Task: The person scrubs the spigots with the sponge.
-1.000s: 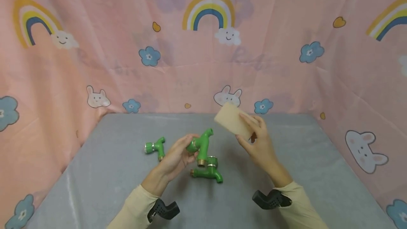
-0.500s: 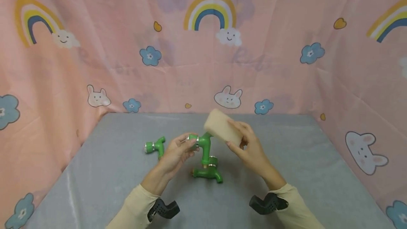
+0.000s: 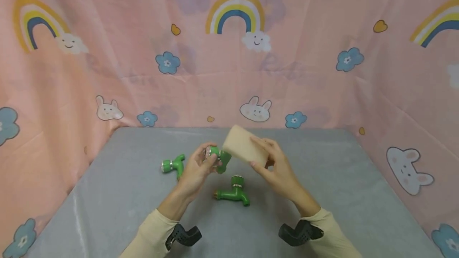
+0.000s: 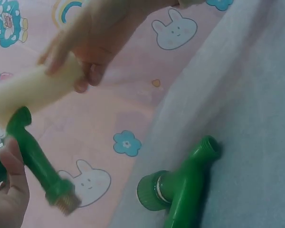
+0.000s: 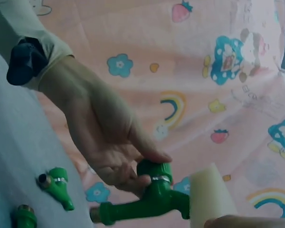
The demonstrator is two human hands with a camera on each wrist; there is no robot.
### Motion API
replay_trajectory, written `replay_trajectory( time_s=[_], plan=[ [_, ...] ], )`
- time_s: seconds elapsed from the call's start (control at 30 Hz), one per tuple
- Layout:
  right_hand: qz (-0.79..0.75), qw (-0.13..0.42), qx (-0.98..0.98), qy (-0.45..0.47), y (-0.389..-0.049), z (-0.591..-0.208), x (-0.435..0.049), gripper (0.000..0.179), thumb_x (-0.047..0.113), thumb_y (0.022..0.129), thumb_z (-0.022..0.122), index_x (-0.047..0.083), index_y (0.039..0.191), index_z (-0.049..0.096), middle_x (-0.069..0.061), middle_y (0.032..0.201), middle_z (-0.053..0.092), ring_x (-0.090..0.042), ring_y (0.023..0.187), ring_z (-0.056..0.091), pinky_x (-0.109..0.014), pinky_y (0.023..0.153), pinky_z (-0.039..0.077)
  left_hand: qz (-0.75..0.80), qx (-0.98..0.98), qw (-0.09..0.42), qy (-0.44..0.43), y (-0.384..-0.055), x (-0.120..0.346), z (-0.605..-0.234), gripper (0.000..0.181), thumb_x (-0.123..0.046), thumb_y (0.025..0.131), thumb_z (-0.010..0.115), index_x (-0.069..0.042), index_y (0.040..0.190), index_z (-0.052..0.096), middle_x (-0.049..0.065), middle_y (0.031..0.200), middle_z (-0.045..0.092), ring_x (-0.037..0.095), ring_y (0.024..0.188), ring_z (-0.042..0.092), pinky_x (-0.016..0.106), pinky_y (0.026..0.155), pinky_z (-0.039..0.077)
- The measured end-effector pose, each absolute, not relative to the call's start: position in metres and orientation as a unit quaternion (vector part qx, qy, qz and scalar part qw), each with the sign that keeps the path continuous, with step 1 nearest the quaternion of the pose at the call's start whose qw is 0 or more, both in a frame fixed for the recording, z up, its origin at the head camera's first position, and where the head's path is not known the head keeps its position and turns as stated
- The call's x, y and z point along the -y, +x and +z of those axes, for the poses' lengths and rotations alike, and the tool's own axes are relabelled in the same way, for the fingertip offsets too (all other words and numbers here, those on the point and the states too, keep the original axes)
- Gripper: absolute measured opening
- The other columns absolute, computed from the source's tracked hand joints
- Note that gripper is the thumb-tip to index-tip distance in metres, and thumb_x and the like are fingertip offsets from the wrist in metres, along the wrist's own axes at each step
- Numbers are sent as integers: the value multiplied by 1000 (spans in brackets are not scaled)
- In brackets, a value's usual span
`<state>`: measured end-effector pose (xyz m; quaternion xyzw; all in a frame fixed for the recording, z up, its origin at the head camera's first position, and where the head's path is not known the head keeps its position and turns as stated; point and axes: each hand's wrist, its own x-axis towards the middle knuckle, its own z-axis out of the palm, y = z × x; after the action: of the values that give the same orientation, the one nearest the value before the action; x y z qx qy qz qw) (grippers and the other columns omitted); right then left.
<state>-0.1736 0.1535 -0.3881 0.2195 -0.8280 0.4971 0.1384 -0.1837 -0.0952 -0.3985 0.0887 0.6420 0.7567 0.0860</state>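
My left hand (image 3: 193,172) grips a green plastic faucet (image 3: 224,161) by its ribbed knob, up off the table. In the right wrist view the thumb and fingers close around the knob, and the faucet's (image 5: 147,203) brass threaded end points away from the sponge. A cream block sponge (image 3: 244,145) is pinched between the thumb and fingers of my right hand (image 3: 279,170). One end of the sponge meets the faucet's spout, seen also in the left wrist view, where the faucet (image 4: 38,159) looks slightly blurred. In the head view, the sponge hides part of the spout.
A second green faucet (image 3: 233,195) lies on the grey table (image 3: 322,178) below the hands. Another faucet (image 3: 175,165) lies left of my left hand, partly covered by it. A pink patterned curtain (image 3: 308,83) stands behind and beside the table.
My right hand has brought the sponge leftward and down against the faucet's spout. My left hand has raised and turned the faucet, which now looks foreshortened from above. The two faucets on the table stay put.
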Motion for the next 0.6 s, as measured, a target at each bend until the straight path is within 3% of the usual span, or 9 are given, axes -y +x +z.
replay_trajectory(
  time_s=[0.2, 0.37, 0.47, 0.6],
  plan=[
    [513, 149, 832, 153, -180, -384, -164, 61, 6, 94, 71, 10, 150, 48, -22, 141, 44, -22, 85, 56, -18, 69, 49, 762, -637, 79, 86, -184, 97, -399, 44, -11, 105, 53, -10, 146, 35, -3, 106, 62, 9, 87, 65, 21, 78, 53],
    [507, 156, 819, 218, -168, -380, -153, 61, 7, 92, 72, 11, 149, 51, -22, 142, 47, -19, 87, 56, -22, 68, 52, 742, -659, 53, 113, -184, 97, -399, 41, -11, 103, 59, 0, 141, 47, -6, 111, 67, 7, 90, 63, 20, 78, 52],
    [473, 152, 837, 228, -165, -383, -146, 61, 7, 90, 75, 12, 146, 54, -23, 139, 49, -16, 81, 51, -23, 63, 49, 723, -680, 25, 117, -184, 96, -398, 39, -16, 103, 60, -1, 138, 53, -10, 107, 68, 6, 90, 60, 19, 75, 49],
    [432, 155, 871, 176, -172, -388, -151, 60, 7, 88, 77, 9, 144, 56, -24, 136, 49, -21, 82, 52, -22, 61, 45, 697, -708, -14, 112, -185, 97, -399, 36, -18, 102, 60, -3, 134, 57, 5, 115, 73, 4, 90, 62, 18, 78, 50]
  ],
)
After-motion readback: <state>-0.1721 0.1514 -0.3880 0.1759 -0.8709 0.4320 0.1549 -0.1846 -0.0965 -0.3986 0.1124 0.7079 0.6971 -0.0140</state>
